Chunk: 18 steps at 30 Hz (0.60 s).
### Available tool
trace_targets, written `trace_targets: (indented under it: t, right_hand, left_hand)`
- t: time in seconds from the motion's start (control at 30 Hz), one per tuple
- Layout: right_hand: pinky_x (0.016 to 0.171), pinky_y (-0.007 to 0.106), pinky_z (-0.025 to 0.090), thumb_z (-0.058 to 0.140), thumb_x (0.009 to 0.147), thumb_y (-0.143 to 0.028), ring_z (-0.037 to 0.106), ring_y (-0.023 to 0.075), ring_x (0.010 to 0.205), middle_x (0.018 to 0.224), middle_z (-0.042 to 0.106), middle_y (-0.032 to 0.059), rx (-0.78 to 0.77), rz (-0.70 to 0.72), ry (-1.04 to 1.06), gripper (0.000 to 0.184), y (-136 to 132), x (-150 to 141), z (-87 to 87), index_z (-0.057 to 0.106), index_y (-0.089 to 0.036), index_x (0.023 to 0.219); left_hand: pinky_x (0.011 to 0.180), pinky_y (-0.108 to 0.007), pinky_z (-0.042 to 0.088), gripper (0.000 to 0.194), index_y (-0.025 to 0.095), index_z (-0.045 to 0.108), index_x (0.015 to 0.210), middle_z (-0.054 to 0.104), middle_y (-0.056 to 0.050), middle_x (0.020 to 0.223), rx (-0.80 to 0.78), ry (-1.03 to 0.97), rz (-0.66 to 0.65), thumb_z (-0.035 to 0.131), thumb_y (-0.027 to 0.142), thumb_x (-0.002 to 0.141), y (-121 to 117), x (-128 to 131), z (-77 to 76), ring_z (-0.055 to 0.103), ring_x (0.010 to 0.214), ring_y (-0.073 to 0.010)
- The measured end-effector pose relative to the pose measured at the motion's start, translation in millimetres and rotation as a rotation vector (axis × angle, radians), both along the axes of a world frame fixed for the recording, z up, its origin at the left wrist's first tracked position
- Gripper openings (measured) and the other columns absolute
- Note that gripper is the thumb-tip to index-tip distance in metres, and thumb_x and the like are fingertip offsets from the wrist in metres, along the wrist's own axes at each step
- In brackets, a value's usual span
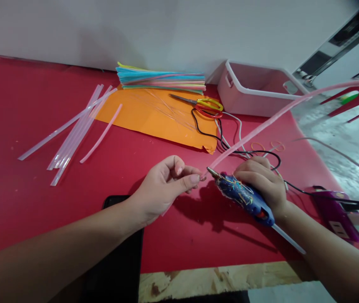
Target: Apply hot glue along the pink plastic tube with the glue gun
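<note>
My left hand (170,185) pinches the near end of a long pink pipe cleaner (255,131) between thumb and fingers. From there the pipe cleaner rises to the right, out past the edge of the view. My right hand (263,183) is wrapped round a blue hot glue gun (241,195), which is smeared with dried glue. Its metal nozzle points left, close to the pinched end; whether it touches, I cannot tell. A clear glue stick (288,238) juts from the back of the gun.
Several glue sticks (77,126) and a short pink pipe cleaner (101,134) lie left. Behind are bundled pipe cleaners (160,79), orange paper (154,120), scissors (198,103), and a pink bin (255,101). Cables cross the right side near a purple power strip (333,214). A black tray-like object (119,252) lies under my left arm.
</note>
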State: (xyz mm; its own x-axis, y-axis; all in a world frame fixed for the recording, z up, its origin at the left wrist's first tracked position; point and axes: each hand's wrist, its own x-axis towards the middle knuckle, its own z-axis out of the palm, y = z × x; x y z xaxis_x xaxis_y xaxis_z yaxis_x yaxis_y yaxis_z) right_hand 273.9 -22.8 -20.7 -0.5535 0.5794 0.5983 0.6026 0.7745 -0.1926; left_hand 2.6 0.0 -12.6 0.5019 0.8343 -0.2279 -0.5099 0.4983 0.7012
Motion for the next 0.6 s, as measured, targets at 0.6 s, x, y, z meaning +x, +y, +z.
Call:
trace_targets:
  t: [0.6]
  right_hand:
    - [0.076,0.043,0.047,0.054,0.108,-0.024,0.065,0.0197,0.069,0.081,0.07,0.0022,0.011,-0.031,0.033,0.014,-0.6,2.2,-4.4,0.067,-0.023,0.103]
  left_hand:
    - [0.065,-0.019,0.047,0.042,0.019,0.046,0.073,0.076,0.002,0.08,0.03,0.112,0.059,0.084,0.006,0.083,-0.7,-1.0,-0.7,0.061,0.064,-0.0059]
